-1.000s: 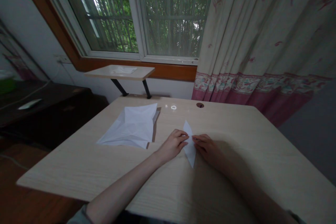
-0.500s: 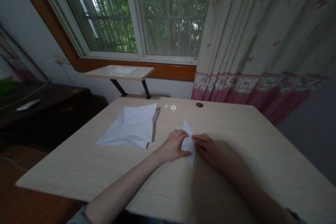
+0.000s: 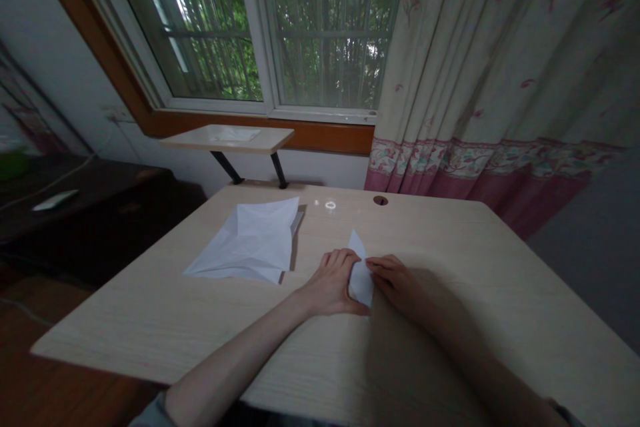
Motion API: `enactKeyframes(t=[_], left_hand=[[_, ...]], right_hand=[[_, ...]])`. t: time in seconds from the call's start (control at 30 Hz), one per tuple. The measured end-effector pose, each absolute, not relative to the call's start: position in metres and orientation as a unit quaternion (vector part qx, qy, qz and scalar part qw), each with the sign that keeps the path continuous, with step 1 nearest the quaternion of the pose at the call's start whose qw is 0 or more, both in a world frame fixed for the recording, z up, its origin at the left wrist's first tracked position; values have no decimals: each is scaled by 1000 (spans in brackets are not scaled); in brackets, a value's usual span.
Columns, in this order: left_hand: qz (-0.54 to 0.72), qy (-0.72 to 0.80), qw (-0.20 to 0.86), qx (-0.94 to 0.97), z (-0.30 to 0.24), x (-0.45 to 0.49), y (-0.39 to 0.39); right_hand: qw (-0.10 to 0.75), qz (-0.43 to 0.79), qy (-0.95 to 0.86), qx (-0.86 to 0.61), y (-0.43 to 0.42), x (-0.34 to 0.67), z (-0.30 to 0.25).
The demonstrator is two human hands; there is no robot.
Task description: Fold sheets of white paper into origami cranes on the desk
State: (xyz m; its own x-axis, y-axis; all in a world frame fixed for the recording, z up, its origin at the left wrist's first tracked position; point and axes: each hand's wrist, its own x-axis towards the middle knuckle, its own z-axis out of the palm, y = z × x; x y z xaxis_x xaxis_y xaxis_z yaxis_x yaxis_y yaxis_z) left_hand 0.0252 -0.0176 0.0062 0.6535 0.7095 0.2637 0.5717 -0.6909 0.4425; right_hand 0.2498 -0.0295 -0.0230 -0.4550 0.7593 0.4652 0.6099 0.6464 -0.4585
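A small folded sheet of white paper (image 3: 361, 281) lies on the pale wood-grain desk, narrow and pointed at its far end. My left hand (image 3: 334, 285) grips it from the left, fingers at the upper part and thumb at the near end. From the right, my right hand (image 3: 395, 279) has its fingertips closed together on the paper's right edge. The near tip is mostly covered by my left thumb. Left of my hands lies a stack of creased white paper sheets (image 3: 257, 237).
A raised shelf (image 3: 270, 140) on black legs stands at the desk's (image 3: 450, 233) back left, with paper on it. Near the back edge is a round cable hole (image 3: 381, 201). A curtain (image 3: 425, 80) hangs behind, and a dark cabinet (image 3: 125, 180) stands at left.
My left thumb has slid toward me to the paper's near end, spreading the left hand wider. My right hand and the stacked sheets have hardly moved.
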Motion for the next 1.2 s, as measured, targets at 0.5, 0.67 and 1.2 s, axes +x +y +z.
enactKeyframes(t=[0.5,0.67,1.2], left_hand=[[257,361,178,878,5,19,-4],[292,350,200,867,-4,19,1],[243,448,117,852,12,15,-4]], right_hand=[[332,123,-843,-404,-29,254,-28],[322,121,-842,-416,-29,254,-29],[245,106,-869,-416,-50,247,-20]])
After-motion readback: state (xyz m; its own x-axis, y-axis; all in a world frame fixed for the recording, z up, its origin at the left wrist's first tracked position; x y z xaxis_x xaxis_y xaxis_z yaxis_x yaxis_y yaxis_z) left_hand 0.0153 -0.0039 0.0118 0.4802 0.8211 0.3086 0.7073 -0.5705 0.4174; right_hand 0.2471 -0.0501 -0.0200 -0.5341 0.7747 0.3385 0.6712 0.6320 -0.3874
